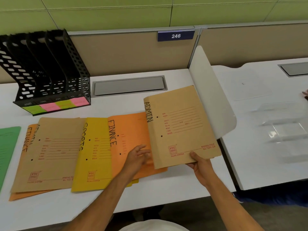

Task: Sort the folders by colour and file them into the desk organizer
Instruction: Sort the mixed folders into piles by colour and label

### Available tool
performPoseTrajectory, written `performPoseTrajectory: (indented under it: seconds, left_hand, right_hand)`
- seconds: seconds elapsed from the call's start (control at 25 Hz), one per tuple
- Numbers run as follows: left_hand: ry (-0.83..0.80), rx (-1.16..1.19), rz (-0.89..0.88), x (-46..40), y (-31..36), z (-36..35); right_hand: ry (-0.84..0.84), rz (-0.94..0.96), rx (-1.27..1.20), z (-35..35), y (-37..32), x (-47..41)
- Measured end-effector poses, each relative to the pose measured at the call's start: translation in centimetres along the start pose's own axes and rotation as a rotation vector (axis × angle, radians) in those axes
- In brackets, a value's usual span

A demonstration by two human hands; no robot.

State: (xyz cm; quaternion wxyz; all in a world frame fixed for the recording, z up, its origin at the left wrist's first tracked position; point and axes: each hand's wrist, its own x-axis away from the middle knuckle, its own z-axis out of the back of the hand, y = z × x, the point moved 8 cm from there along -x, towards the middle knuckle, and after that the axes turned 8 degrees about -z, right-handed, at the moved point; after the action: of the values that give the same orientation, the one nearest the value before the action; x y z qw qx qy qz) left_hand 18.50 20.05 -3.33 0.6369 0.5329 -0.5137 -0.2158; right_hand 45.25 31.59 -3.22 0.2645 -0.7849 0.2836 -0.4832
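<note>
**Brown ADMIN folder lifted at the right of the row**

Brown card fills the right hand's (200,165) grip: the thumb lies on the front cover of the ADMIN folder (181,125) near its lower edge and the fingers curl beneath it. That folder is tilted up off the white surface (175,184), its lower left corner overlapping the orange FINANCE folder (131,130). The left hand (138,157) rests flat on the orange FINANCE folder just beside the brown one, fingers spread and relaxed, grasping nothing.

Folders lie fanned in an overlapping row across the surface. Left of the orange one is a yellow SPORTS folder (93,155), partly under it. Further left a second brown folder (55,147) lies on top of another orange folder (31,140), which shows only at its left edge and bottom corner, with FINANCE lettered on the visible strip. A green folder (8,147) lies at the far left, cut off by the edge of the view.

The black desk organizer (48,69) stands at the back left of the surface against the partition, its slots holding no folders. Green and pink sticky notes (56,105) line its front lip, one per slot. A white divider panel (210,97) rises behind the lifted folder, and a blue plate reading 246 (176,36) hangs on the partition.
</note>
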Motion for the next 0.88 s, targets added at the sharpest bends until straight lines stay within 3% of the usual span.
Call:
performPoseTrajectory:
  seconds: [0.24,0.4,0.48,0.88]
  left_hand:
    - [0.021,-0.223,-0.024,0.0,-1.9,4.1]
    - [-0.027,-0.716,-0.069,0.2,-3.8,6.4]
    - [-0.066,-0.833,-0.084,0.4,-4.5,7.0]
    - [-0.011,-0.746,-0.116,1.2,-3.9,10.1]
  right_hand:
    - [0.099,-0.098,-0.007,6.1,0.3,-0.8]
    - [0.198,-0.155,-0.039,7.2,2.0,-1.2]
    - [0.294,-0.172,-0.062,8.0,2.6,-1.1]
    - [0.81,-0.272,0.142,10.3,5.1,1.1]
